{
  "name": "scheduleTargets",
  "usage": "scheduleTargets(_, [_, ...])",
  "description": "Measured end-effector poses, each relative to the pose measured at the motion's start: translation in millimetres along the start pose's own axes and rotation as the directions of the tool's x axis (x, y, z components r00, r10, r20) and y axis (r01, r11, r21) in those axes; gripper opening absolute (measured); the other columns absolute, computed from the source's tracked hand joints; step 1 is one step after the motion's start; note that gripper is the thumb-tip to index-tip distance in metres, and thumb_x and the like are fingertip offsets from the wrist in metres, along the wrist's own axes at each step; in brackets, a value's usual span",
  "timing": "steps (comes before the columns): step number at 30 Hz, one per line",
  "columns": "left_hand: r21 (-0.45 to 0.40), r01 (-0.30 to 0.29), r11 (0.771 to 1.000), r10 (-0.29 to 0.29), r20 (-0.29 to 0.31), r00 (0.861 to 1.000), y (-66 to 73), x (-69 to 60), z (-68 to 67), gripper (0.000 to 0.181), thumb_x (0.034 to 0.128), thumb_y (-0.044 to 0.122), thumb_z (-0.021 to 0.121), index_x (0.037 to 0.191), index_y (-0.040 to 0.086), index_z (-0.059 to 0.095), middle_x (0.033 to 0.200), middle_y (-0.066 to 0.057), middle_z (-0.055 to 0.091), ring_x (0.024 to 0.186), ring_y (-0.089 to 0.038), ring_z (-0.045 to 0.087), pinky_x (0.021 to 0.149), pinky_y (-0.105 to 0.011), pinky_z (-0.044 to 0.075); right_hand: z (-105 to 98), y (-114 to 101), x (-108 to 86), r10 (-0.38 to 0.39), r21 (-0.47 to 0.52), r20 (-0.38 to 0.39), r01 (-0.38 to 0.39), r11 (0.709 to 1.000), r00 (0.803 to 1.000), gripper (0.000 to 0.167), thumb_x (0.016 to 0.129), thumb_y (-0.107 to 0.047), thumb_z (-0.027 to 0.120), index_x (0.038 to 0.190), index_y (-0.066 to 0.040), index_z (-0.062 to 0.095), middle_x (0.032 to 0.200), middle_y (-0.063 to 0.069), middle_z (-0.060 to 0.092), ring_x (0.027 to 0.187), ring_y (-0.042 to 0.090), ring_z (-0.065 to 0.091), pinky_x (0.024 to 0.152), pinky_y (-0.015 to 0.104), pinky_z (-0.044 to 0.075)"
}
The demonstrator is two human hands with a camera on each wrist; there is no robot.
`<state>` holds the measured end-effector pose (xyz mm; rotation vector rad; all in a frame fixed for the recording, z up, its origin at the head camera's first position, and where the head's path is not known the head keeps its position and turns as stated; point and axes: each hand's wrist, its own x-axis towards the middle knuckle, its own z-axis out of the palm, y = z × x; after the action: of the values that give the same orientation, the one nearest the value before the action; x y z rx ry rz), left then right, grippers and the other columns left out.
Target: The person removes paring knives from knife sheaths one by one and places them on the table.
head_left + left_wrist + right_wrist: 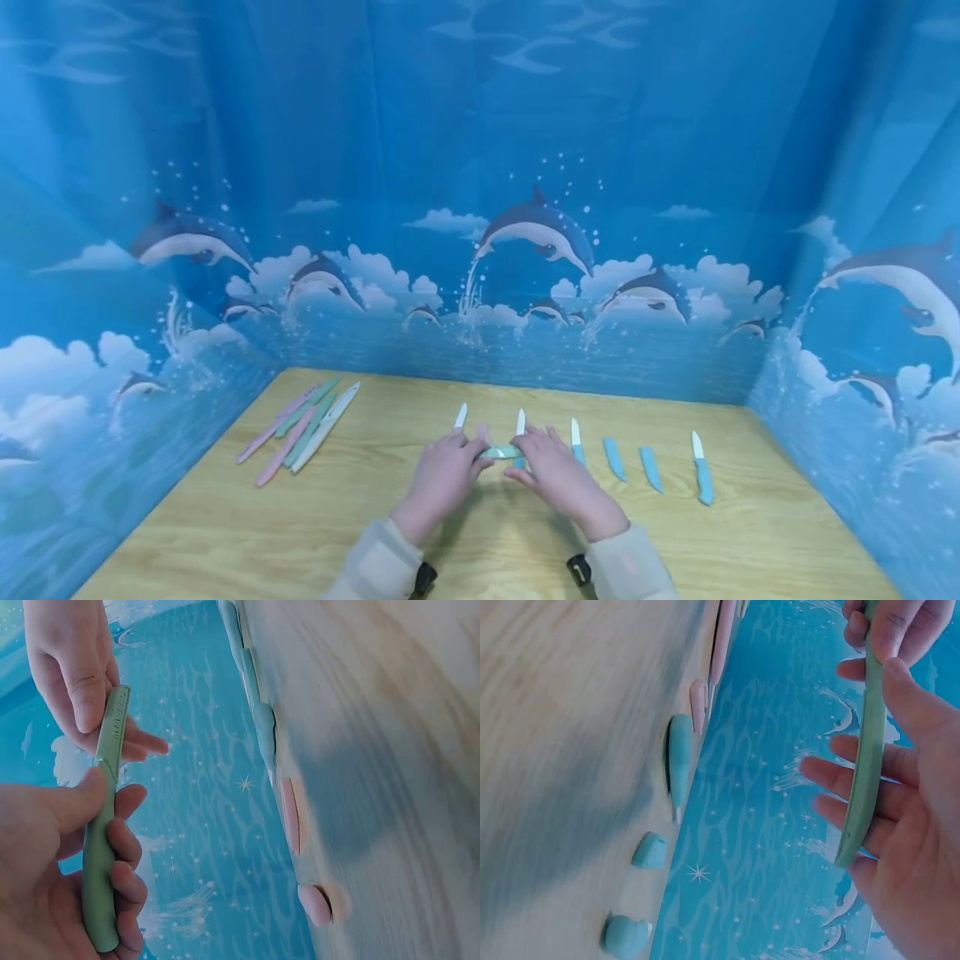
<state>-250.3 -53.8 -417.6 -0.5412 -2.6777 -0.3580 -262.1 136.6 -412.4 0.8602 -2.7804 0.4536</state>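
Observation:
A green knife (501,452) in its sheath is held level above the table between both hands. In the left wrist view, my left hand (37,855) wraps its fingers round the green handle (99,885), thumb along the top. My right hand (922,787) holds the green sheath (866,772) between thumb and fingers, the other fingers spread loosely behind it. The sheath covers the blade. Beneath and behind the hands on the table, two white blades (461,415) (521,421) point away, their handles partly hidden.
Several pink, green and white knives (322,437) lie bunched at left. Right of the hands are a blue-handled knife (575,433), two blue sheaths (614,460) (651,468) and another blue-handled knife (703,479). A dolphin-print curtain (442,167) encloses the table.

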Motion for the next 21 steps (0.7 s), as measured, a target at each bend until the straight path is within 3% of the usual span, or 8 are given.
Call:
scheduleTargets(3, [0.032, -0.046, 0.998, 0.046, -0.011, 0.999, 1.6, -1.2, 0.7, 0.022, 0.0905, 0.037, 0.064, 0.101, 0.019, 0.070, 0.080, 0.003, 0.064, 0.072, -0.014, 0.060, 0.065, -0.033, 0.050, 2.2, 1.6, 0.4, -0.010, -0.006, -0.005, 0.010, 1.000, 1.000, 0.036, 0.091, -0.032, 0.064, 0.111, -0.002, 0.062, 0.110, 0.013, 0.068, 0.107, 0.030, 0.064, 0.109, 0.052, 0.038])
scheduleTargets(6, [0.036, -0.072, 0.997, 0.073, -0.009, 0.997, 2.4, -1.2, 0.5, 0.022, 0.0915, 0.037, 0.063, 0.101, 0.018, 0.071, 0.077, 0.005, 0.063, 0.067, -0.009, 0.057, 0.063, -0.029, 0.050, 3.4, 3.2, 1.8, -0.031, -0.005, -0.024, 0.031, 1.000, 0.999, 0.023, 0.092, -0.029, 0.063, 0.101, -0.007, 0.063, 0.090, 0.001, 0.068, 0.083, 0.017, 0.064, 0.088, 0.039, 0.054])
scheduleTargets(9, [0.022, -0.076, 0.997, 0.076, 0.010, 0.997, 3.2, -2.0, 0.5, 0.022, 0.0924, 0.036, 0.062, 0.103, 0.018, 0.070, 0.080, 0.005, 0.064, 0.069, -0.009, 0.058, 0.067, -0.031, 0.052, 3.6, 4.9, 1.2, -0.042, 0.004, -0.035, 0.042, 0.999, 0.998, 0.016, 0.093, -0.027, 0.062, 0.095, -0.011, 0.063, 0.079, -0.008, 0.060, 0.070, 0.006, 0.053, 0.068, 0.027, 0.051])
scheduleTargets(13, [0.013, -0.086, 0.996, 0.085, 0.033, 0.996, 2.2, -2.3, 2.2, 0.023, 0.0931, 0.037, 0.061, 0.106, 0.019, 0.069, 0.089, 0.004, 0.068, 0.083, -0.013, 0.065, 0.077, -0.038, 0.055, 1.4, 5.0, -0.4, -0.046, 0.015, -0.027, 0.046, 0.999, 0.999, 0.015, 0.093, -0.027, 0.062, 0.097, -0.012, 0.063, 0.079, -0.009, 0.060, 0.072, 0.005, 0.053, 0.072, 0.029, 0.051])
scheduleTargets(18, [0.003, -0.096, 0.995, 0.096, 0.044, 0.994, 1.0, -2.0, 4.6, 0.025, 0.0946, 0.036, 0.058, 0.109, 0.018, 0.067, 0.096, 0.002, 0.069, 0.093, -0.017, 0.067, 0.082, -0.043, 0.055, -1.4, 4.8, -2.2, -0.055, 0.022, -0.004, 0.055, 0.998, 0.998, 0.024, 0.094, -0.026, 0.060, 0.110, -0.008, 0.063, 0.100, 0.004, 0.069, 0.095, 0.020, 0.065, 0.091, 0.046, 0.051])
scheduleTargets(21, [0.000, -0.100, 0.995, 0.099, 0.052, 0.994, 0.9, -2.3, 3.9, 0.026, 0.0951, 0.036, 0.058, 0.111, 0.018, 0.067, 0.097, 0.001, 0.069, 0.093, -0.018, 0.066, 0.083, -0.044, 0.055, -2.8, 5.1, -2.6, -0.060, 0.022, 0.008, 0.059, 0.998, 0.998, 0.027, 0.095, -0.028, 0.058, 0.113, -0.008, 0.063, 0.106, 0.005, 0.069, 0.101, 0.022, 0.064, 0.094, 0.047, 0.049])
